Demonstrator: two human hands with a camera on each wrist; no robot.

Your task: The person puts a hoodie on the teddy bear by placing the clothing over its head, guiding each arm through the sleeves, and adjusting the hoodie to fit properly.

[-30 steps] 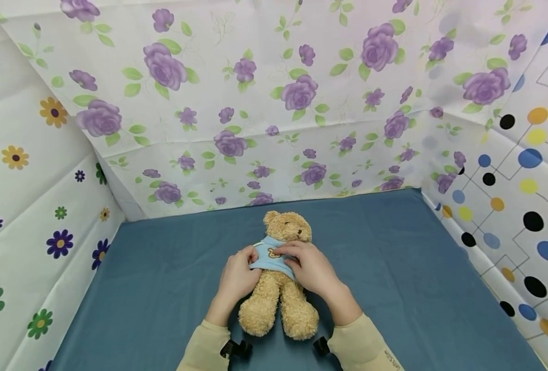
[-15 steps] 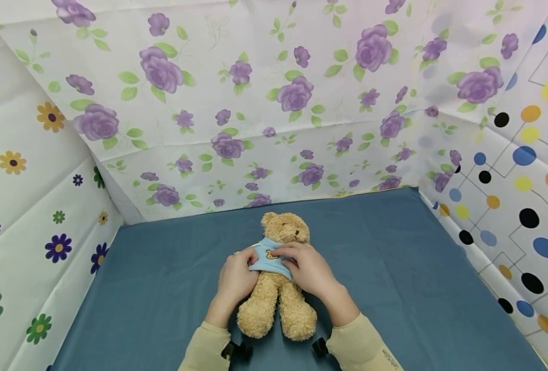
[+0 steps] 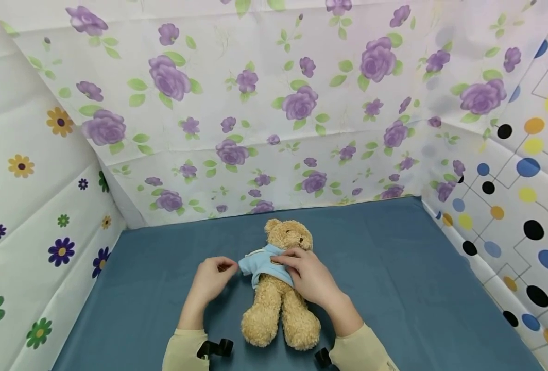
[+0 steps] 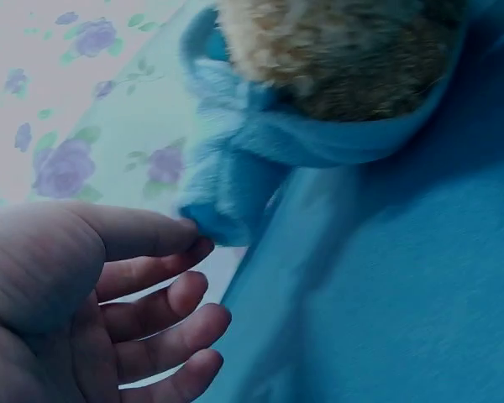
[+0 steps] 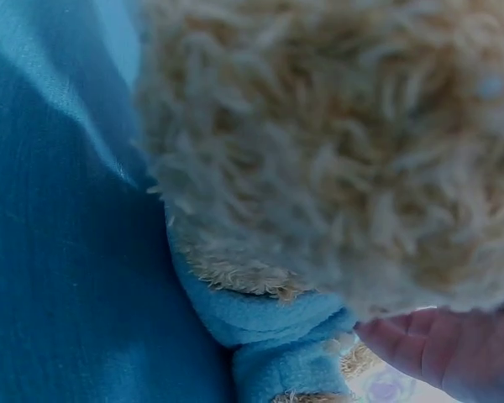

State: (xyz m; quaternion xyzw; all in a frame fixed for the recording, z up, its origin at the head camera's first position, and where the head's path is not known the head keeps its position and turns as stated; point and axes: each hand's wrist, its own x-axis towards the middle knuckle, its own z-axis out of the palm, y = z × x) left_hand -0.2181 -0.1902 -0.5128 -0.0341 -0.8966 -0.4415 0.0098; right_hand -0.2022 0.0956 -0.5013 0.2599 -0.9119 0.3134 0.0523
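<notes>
A tan teddy bear (image 3: 280, 296) lies on its back, head away from me, in a light blue shirt (image 3: 263, 264) with a brown emblem on its chest. My left hand (image 3: 212, 278) pinches the end of the shirt's left-side sleeve between thumb and index finger. In the left wrist view that sleeve (image 4: 227, 189) is drawn out and the other fingers are loosely curled. My right hand (image 3: 312, 275) lies over the right side of the bear's chest, its curved thumb and index finger holding the shirt front. It covers part of the emblem and the right-side sleeve.
A blue cloth (image 3: 385, 288) covers the table under the bear. Behind it hangs a white sheet with purple roses (image 3: 299, 103). Flowered (image 3: 61, 252) and dotted (image 3: 533, 232) sheets close off the left and right sides. Black straps (image 3: 216, 349) with cameras sit at the wrists.
My left hand has left the shirt's hem and moved left to the sleeve end, which now sticks out sideways. My right hand stays on the chest. The head view has tilted slightly.
</notes>
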